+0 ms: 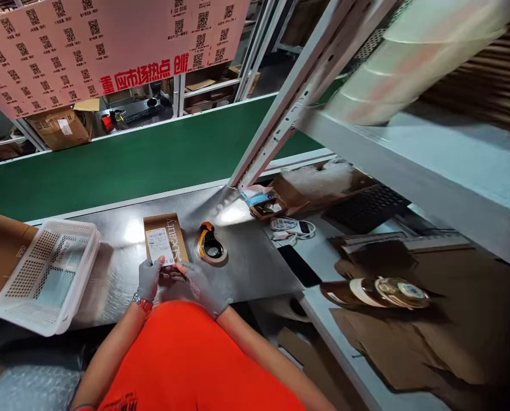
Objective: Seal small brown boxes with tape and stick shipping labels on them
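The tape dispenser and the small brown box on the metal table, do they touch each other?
Apart. The head view shows a strip of bare metal table between the tape dispenser and the small brown box beside it.

The brown box [166, 237] reads "beauty" (white script); the overhead sheet [109, 45] bears QR codes and red Chinese characters.

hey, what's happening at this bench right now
A person in grey gloves has both hands at the near end of a small brown cardboard box on a metal table. The left hand touches its white label; the right hand is alongside. A tape dispenser lies right of it, a white basket left.
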`<state>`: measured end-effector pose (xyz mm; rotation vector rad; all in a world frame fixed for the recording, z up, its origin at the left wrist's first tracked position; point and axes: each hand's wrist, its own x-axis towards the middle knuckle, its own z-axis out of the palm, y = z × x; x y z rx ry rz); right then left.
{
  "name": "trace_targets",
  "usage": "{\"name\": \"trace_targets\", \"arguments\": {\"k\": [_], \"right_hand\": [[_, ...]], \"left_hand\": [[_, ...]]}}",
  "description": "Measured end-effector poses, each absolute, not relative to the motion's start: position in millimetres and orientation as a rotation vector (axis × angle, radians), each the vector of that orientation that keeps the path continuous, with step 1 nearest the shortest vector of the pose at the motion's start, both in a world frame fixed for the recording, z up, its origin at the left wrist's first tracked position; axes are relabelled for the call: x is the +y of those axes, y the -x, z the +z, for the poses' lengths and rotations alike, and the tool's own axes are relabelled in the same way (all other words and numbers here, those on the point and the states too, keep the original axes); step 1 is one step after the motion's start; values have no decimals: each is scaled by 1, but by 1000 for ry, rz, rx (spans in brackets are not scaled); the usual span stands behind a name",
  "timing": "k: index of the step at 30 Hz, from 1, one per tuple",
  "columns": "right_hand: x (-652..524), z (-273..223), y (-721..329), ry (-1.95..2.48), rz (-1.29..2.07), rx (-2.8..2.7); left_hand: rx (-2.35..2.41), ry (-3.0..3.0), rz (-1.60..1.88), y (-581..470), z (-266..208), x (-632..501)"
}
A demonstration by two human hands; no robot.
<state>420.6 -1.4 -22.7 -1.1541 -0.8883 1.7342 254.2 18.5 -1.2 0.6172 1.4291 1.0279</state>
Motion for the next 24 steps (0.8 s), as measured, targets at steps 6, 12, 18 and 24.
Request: {"name": "trace_targets", "arguments": {"k": [6,12,18,24], "right_hand": [[2,-17,-423,1119,1770,-726],[2,-8,-428,1098,1762,-734],[4,-8,-431,1133,1734,-750],[4,-11,-431,1088,1758,-749]], "left_hand": [[1379,-632,1041,-259,-8,15],[1415,-623,1023,-265,-5,15],[1392,-612,1021,-267,-6,16],[1458,-693,989,-261,-12,18]]}}
